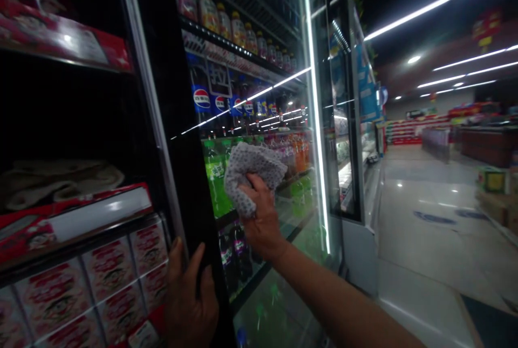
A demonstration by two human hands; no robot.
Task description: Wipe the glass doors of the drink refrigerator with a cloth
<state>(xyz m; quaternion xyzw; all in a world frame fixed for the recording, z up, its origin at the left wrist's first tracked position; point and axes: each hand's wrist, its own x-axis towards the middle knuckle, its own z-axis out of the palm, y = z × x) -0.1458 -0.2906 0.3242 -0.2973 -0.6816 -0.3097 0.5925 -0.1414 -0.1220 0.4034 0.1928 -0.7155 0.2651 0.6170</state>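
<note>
My right hand [261, 218] grips a grey patterned cloth [254, 167] and presses it to the glass door [275, 267] of a drinks cooler. The cloth is bunched under my fingers, its upper part spread out toward the right. Lower down, my left hand [192, 294] rests with fingers apart against the dark door frame [188, 175], beside the metal edge strip [149, 83]. Behind the glass, green soda bottles [216, 175] stand nearest the cloth, with blue-labelled cola bottles [202, 94] on the shelf above.
To the left, a dark shelf unit carries red-and-white boxes [52, 294] and a folded beige cloth [60, 175]. Another glass-fronted cooler [343, 121] stands further along. A tiled aisle [416, 191] runs away on the right, past stacked cartons [493, 202]. Ceiling lights reflect in the glass.
</note>
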